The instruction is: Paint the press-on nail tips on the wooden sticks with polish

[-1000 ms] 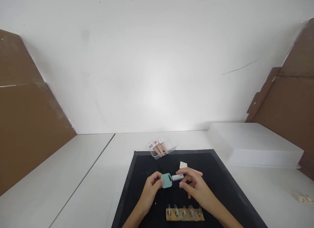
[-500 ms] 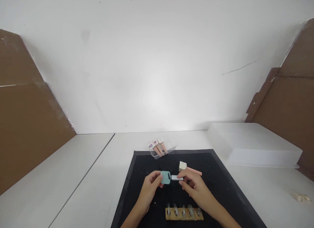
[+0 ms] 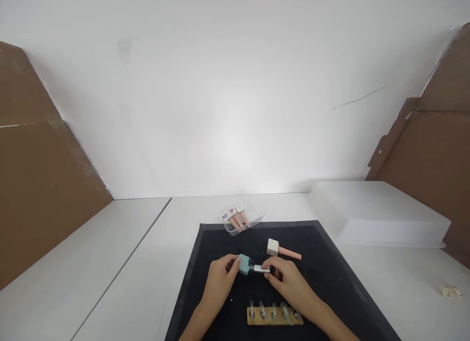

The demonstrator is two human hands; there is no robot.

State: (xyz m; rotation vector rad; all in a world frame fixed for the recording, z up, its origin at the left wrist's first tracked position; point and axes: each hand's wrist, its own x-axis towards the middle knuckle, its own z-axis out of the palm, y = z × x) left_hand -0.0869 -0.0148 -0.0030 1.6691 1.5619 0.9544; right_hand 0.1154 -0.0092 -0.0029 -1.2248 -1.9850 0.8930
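My left hand (image 3: 219,278) pinches a small teal block-shaped cap (image 3: 244,264) just above the black mat (image 3: 323,277). My right hand (image 3: 288,281) grips a short silver tube (image 3: 261,269) whose end meets the teal cap. Behind my right hand a pink stick with a cream cube head (image 3: 282,250) lies on the mat. In front of my hands a wooden rack (image 3: 275,315) holds several silver tubes in a row.
A clear tray with pink sticks (image 3: 237,218) sits at the mat's far edge. A translucent white lidded box (image 3: 378,213) stands at the right. Brown cardboard panels (image 3: 40,174) flank both sides. A small pale object (image 3: 451,292) lies at far right.
Both hands have lowered slightly toward the mat, with the teal cap turned and drawn closer to the silver tube. The pink stick behind my right hand is now fully uncovered.
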